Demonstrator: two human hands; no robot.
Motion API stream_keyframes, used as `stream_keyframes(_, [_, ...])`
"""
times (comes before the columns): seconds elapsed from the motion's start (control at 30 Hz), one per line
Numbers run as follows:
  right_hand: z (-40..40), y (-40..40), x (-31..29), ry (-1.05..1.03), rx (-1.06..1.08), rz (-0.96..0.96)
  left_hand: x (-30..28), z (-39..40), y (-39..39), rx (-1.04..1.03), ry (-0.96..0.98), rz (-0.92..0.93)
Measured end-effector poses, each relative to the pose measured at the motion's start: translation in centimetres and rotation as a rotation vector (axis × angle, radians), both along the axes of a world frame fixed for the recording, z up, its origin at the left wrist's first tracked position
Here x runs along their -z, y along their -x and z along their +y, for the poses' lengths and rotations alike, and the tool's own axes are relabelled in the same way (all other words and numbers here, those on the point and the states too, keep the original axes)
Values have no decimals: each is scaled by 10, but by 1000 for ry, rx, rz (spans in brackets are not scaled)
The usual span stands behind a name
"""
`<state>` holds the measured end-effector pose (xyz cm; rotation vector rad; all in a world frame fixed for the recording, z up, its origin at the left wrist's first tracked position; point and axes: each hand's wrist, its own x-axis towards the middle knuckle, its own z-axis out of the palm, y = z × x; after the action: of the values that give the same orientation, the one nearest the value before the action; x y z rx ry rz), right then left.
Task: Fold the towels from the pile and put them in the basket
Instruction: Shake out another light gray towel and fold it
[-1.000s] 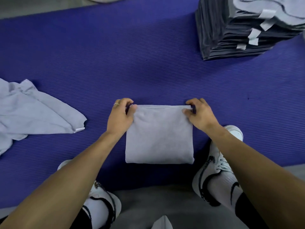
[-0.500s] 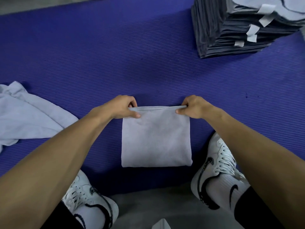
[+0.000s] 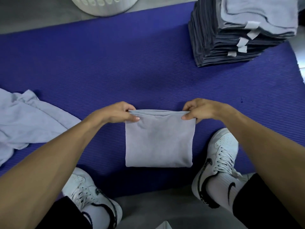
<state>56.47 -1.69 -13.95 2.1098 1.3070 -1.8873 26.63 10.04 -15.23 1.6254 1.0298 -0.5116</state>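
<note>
Folded light grey towel (image 3: 159, 141) sits centre frame on the purple ribbed mat (image 3: 115, 63), between the person's two white sneakers. Left hand (image 3: 116, 114) pinches the towel's far left corner, thumb on top, fingers curled under the edge. Right hand (image 3: 200, 109) pinches the far right corner the same way. Both grips closed on the towel's far edge, which is lifted slightly off the mat; the near edge looks flat on it. Tall pile of towels (image 3: 239, 35) stands at far right on the mat, dark grey below, light grey on top, white tags showing. White basket (image 3: 105, 4) with round holes sits at the top edge, on the grey floor beyond the mat. Loose crumpled light towel (image 3: 28, 119) lies at left on the mat, well apart from the folded one.
</note>
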Motion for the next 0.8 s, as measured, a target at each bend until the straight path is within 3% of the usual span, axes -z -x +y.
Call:
stream_keyframes(0.13, [-8,-16,-56,-64,70,64,-43,-6,-9,-156,18,-145])
stream_keyframes(0.27, [-20,-39,-120,-157,101,13,-99,-12,-36,-183,-44,-266])
stream_keyframes(0.53, [-43,-107,-217,-152,177,-111,-186,-29,-127,-200,-88,-282])
stream_keyframes(0.63, [-42,-136,-235,-163,230,-100,-209,-21,-168,-222,-184,-282])
stream_keyframes(0.8, [7,-188,-282,-508,346,-272,-270,24,-236,-350,-540,-442])
